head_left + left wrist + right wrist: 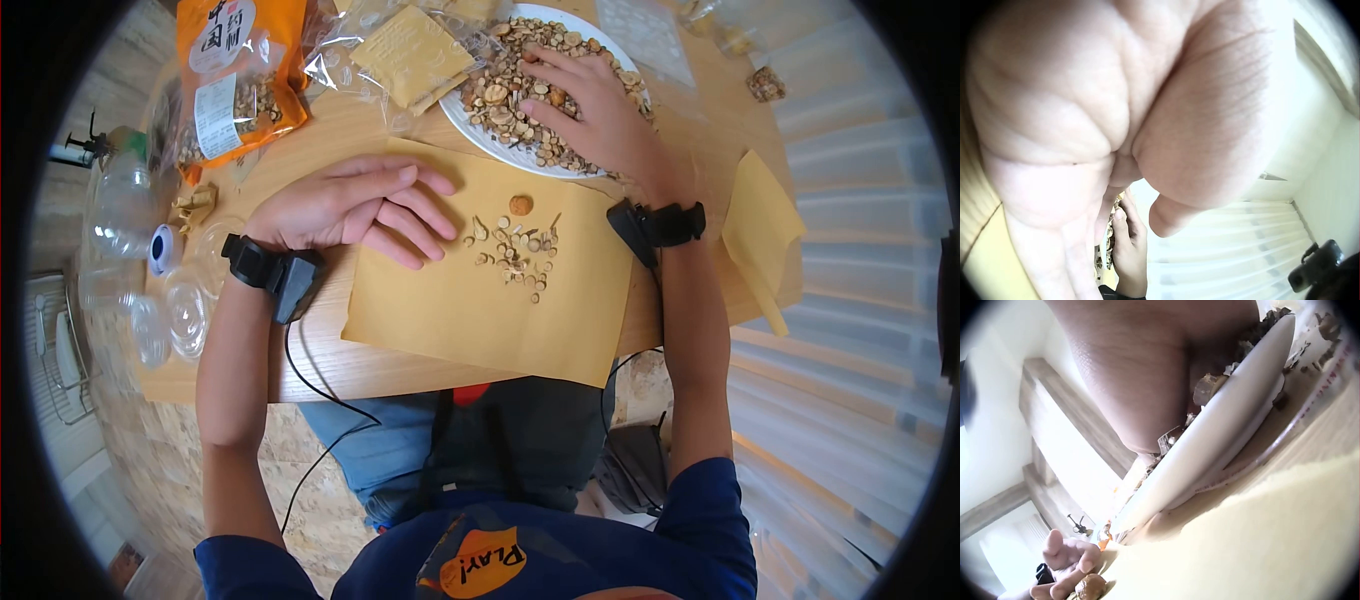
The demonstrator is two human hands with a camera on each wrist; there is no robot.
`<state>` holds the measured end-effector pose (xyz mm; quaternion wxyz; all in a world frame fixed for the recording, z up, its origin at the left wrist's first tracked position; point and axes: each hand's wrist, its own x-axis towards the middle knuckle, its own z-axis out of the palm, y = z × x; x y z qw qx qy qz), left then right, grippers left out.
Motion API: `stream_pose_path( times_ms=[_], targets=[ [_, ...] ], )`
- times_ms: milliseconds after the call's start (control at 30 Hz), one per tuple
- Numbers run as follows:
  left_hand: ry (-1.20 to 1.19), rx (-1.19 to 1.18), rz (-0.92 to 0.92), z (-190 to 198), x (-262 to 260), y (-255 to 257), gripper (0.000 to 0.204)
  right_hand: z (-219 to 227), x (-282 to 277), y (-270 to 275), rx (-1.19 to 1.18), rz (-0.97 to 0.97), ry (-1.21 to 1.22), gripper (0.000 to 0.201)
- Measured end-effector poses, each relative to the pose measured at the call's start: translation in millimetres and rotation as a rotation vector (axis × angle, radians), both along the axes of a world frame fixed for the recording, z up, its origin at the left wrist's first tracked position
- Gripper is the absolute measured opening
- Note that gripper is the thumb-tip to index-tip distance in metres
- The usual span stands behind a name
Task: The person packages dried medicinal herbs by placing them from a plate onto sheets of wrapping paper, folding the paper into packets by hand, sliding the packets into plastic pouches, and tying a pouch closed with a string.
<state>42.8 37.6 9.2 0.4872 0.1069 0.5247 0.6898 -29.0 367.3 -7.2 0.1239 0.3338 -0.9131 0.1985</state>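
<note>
My right hand (600,115) reaches over a white plate (470,125) heaped with dried herb pieces (515,90), its fingers spread and its thumb apart from them. The fingertips are right at the pile, partly hidden among the pieces. In the right wrist view the palm side hangs over the plate rim (1210,447). My left hand (370,205) lies over the left part of a yellow paper sheet (430,310), fingers loosely bent and holding nothing. Beside it on the sheet are a round brown ball (521,205) and a small scatter of herb slices (515,262).
An orange bag (285,60) of dried herbs stands at the back left, next to yellow packets (410,55) in clear plastic. Clear plastic containers (125,205) and lids (188,315) line the left edge. A folded yellow paper (760,225) lies at the right edge.
</note>
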Motion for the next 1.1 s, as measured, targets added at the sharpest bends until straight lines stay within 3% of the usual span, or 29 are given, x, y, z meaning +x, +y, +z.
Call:
stream_pose_path(
  times_ms=[367,500,567,667,767,1000,1100],
  targets=[
    [0.025,-0.007,-0.014,-1.3,-0.5,-0.2,0.055,17.8,2.6,-0.2,-0.189,-0.017,-0.022,0.032],
    [0.032,-0.007,-0.015,-1.8,-1.0,-0.7,0.055,13.1,4.5,-3.3,-0.024,0.074,0.155,0.032],
    [0.029,-0.006,-0.014,-1.9,-1.0,-0.7,0.055,11.5,5.8,-6.5,-0.155,0.116,-0.092,0.037],
    [0.033,-0.008,-0.009,-1.0,0.0,-0.4,0.055,10.1,9.1,-10.7,-0.197,0.083,-0.171,0.039],
    [0.036,-0.02,-0.001,-1.3,0.2,0.2,0.054,3.1,3.3,-7.7,-0.046,0.082,-0.013,0.041],
    [0.017,-0.013,-0.003,-0.1,-2.0,3.4,0.051,7.7,4.3,-7.5,0.008,0.037,-0.058,0.037],
    [0.037,-0.054,0.027,2.1,1.8,-0.8,0.05,3.5,-2.9,-10.0,-0.013,0.139,-0.037,0.033]
  ],
)
